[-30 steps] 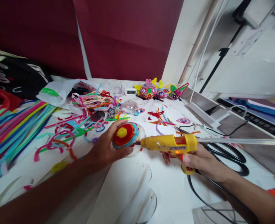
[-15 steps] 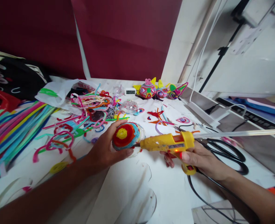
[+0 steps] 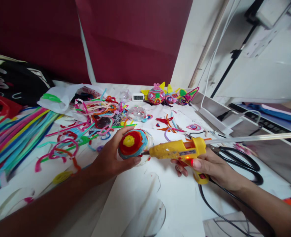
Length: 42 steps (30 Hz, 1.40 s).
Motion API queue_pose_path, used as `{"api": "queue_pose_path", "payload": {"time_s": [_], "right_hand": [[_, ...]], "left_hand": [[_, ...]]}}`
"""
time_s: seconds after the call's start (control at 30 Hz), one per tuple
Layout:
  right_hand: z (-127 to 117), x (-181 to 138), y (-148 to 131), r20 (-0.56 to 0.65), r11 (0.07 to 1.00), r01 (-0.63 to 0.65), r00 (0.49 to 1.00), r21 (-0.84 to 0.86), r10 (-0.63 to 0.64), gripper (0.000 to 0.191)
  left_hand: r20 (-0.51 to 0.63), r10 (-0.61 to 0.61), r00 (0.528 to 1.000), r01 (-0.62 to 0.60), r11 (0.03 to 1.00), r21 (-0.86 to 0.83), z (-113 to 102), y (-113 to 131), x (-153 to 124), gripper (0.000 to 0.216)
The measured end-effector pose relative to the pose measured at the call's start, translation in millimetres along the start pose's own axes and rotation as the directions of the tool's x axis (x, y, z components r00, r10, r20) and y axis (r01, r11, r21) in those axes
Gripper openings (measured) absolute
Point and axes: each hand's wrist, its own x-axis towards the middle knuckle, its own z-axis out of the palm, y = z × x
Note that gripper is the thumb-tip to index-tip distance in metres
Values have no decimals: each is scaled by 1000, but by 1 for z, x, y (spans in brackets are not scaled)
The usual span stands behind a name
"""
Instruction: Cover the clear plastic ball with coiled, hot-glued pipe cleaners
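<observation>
Left grip [image 3: 113, 154] wraps around a ball [image 3: 132, 143] coiled in fuzzy yellow, red and blue, above the middle of the tabletop [image 3: 202, 119]; right grip [image 3: 212, 167] clasps a yellow glue gun [image 3: 168, 150], nozzle [image 3: 146, 152] at the ball's edge, label [image 3: 187, 152] unreadable. Near the far edge, a white digital clock [image 3: 137, 97] reads 10:54.

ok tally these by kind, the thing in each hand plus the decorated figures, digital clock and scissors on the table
Yellow glue gun: 1
Round coiled-colour piece: 1
Decorated figures: 3
Digital clock: 1
Scissors: 1
Total: 7
</observation>
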Motion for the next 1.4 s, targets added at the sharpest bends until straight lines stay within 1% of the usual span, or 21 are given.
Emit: {"api": "queue_pose_path", "payload": {"time_s": [0.2,0.33,0.47,0.67,0.83,0.9,1.0,1.07,1.23,1.33,1.4], "right_hand": [[0,0,1,2,1000,-10,1000,8,10,54],[1,1,1,0,999,-15,1000,28,15,53],[1,0,1,-4,1000,-20,1000,16,20,54],[0,0,1,-5,1000,-18,1000,-4,18,55],[1,1,0,-5,1000,-16,1000,-12,16,54],[2,1,-1,-13,1000,-11,1000,-27,10,52],[3,1,-2,-25,999,-1,1000,-40,0,51],[4,-1,-2,-31,998,-1,1000,-61,-1,49],[4,-5,-1,-2,988,-42,999,-147,42,54],[2,-7,-3,-16,977,3,1000,-213,-7,52],[1,-7,-3,-40,976,28,998,-217,-38,54]], "left_hand": [[2,-11,1000,11,999,-32,1,2,1,81],[-23,-20,1000,19,998,-54,3,0,-1,82],[-3,-19,1000,19,999,-47,3,1,-2,84],[-55,-26,998,21,996,-81,7,1,-3,81],[-41,12,999,-15,997,-72,6,-5,-1,83],[-31,2,1000,-5,996,-94,7,-4,-2,82],[-49,-33,998,27,993,-115,9,0,-3,80],[-73,-40,997,33,996,-89,10,0,-3,79],[-73,12,997,-10,1000,29,9,-11,0,84],[-79,4,997,0,998,56,8,-14,1,84],[-76,-2,997,7,998,58,8,-11,0,84]]}}
